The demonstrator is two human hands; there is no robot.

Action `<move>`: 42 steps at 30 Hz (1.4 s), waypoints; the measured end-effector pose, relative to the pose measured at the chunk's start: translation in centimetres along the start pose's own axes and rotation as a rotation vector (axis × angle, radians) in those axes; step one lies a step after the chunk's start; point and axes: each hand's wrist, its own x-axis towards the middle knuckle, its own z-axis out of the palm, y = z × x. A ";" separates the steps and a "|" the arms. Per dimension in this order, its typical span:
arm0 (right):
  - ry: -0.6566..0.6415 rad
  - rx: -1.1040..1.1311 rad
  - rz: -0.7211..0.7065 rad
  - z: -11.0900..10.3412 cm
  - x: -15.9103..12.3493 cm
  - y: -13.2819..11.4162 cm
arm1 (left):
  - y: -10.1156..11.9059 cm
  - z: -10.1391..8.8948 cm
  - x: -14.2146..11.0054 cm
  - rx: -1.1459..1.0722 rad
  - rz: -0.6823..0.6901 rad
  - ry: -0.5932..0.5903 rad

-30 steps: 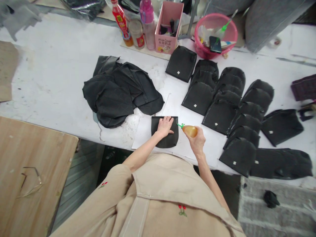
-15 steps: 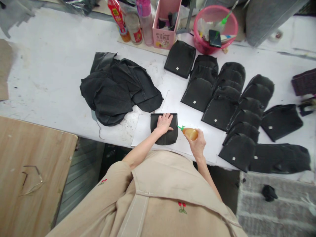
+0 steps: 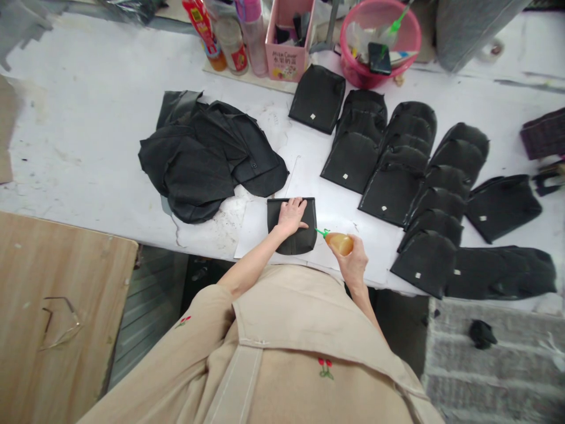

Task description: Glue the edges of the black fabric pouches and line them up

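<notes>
A black fabric piece with a rounded lower edge lies on white paper at the near table edge. My left hand presses flat on it, fingers spread. My right hand grips a small amber squeeze bottle with a green nozzle, whose tip touches the piece's right edge. A heap of loose black fabric pieces lies to the left.
Rows of overlapping black pieces with small white tags fill the right of the white table. At the back stand bottles, a pink box and a pink basin. A wooden board sits at lower left.
The bottle's nozzle has slid down along the piece's right edge toward me. My left hand stays pressed on the piece. The camera view has shifted slightly.
</notes>
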 end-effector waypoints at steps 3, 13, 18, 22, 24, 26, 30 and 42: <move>-0.001 0.002 0.008 -0.3 -0.6 0.1 | 0.0 0.1 0.0 0.016 -0.001 0.011; 0.008 0.003 0.015 -0.6 -2.5 0.5 | 0.0 0.0 0.0 0.015 -0.006 -0.006; 0.005 0.006 0.011 -0.8 -3.4 0.9 | -0.1 0.3 0.1 -0.008 -0.004 0.034; 0.006 -0.001 0.014 -0.8 -4.0 1.0 | 0.0 0.2 0.0 -0.033 -0.004 0.065; 0.008 0.000 0.020 -0.7 -4.2 1.0 | 0.2 0.1 -0.5 -0.055 -0.022 0.097; 0.008 0.004 0.025 -0.7 -4.3 1.1 | 0.4 0.1 -1.5 -0.087 -0.011 0.140; -0.008 -0.004 0.023 -0.8 -4.3 1.6 | 0.3 1.3 -4.6 -0.157 0.339 0.069; -0.054 0.004 0.095 -1.2 -6.2 1.5 | -0.2 4.5 -6.6 -0.168 0.447 0.130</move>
